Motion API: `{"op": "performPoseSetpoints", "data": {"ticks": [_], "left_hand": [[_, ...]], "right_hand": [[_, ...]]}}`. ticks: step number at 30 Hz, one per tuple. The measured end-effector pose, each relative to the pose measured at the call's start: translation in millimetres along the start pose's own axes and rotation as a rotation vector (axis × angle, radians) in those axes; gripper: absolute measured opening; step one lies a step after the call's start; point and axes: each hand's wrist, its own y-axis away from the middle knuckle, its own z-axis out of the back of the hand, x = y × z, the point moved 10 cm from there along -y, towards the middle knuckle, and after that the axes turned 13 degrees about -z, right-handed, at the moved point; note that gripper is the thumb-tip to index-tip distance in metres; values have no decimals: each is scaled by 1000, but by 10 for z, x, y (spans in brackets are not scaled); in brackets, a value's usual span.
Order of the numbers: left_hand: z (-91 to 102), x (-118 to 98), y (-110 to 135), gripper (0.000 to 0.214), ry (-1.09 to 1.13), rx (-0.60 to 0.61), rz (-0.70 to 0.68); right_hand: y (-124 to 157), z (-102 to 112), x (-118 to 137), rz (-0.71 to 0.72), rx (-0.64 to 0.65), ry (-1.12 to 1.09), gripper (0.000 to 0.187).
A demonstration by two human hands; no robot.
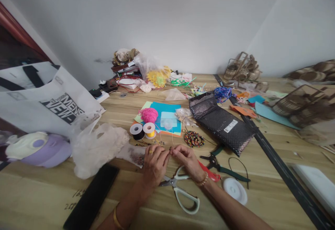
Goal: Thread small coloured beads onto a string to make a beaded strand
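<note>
My left hand (pixel 156 163) and my right hand (pixel 187 160) meet at the fingertips, both closed in a pinch. Between them is a small dark bead-like piece (pixel 171 149), too small to name surely. A thin pale thread (pixel 172 137) rises just beyond it. Under my hands lie white-handled scissors (pixel 186 199), their blades partly hidden by my left hand. A clear bag of small beads (pixel 134 155) sits left of my left hand. Past my right hand is a coiled strand of multicoloured beads (pixel 194 139). Green-handled pliers (pixel 215 161) and a red-handled tool (pixel 213 176) are to the right.
Black (pixel 137 131) and yellow (pixel 149 130) thread spools stand before pink yarn (pixel 148 115) on coloured paper (pixel 163 108). A black bubble mailer (pixel 222 122) lies right; a white spool (pixel 235 191) is nearer. Leftward are a plastic bag (pixel 96 146) and black case (pixel 91 197).
</note>
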Motion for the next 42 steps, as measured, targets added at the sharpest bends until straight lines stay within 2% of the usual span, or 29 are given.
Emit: {"op": "performPoseSetpoints", "data": {"ticks": [3, 5, 7, 12, 15, 17, 21, 27, 33, 39, 42], "left_hand": [[-34, 73, 17, 12, 103, -7, 69], [-88, 166, 43, 12, 252, -19, 161], [-181, 297, 95, 10, 435, -25, 306], [-541, 571, 364, 4, 888, 20, 794], [-646, 599, 450, 13, 1070, -6, 950], [-659, 607, 465, 16, 1107, -30, 983], [-690, 589, 490, 17, 1137, -49, 1003], [-730, 544, 507, 15, 1215, -76, 995], [-733, 456, 433, 15, 1171, 37, 901], [-738, 425, 411, 16, 1188, 44, 880], [-738, 469, 446, 17, 1204, -1, 931]], "right_hand": [[3, -2, 23, 17, 1, 16, 37], [4, -15, 34, 24, 12, 33, 38], [8, -29, 43, 27, 26, 42, 38], [46, -23, 139, 105, 0, 111, 35], [70, 16, 181, 148, -70, 225, 36], [68, 46, 147, 124, -106, 263, 37], [42, 49, -4, 30, -90, 231, 37], [18, 45, -59, 24, -57, 136, 32], [99, 12, 145, 123, -45, 226, 23], [130, 27, 245, 185, -99, 327, 16], [171, 37, 357, 306, -155, 429, 12]]}}
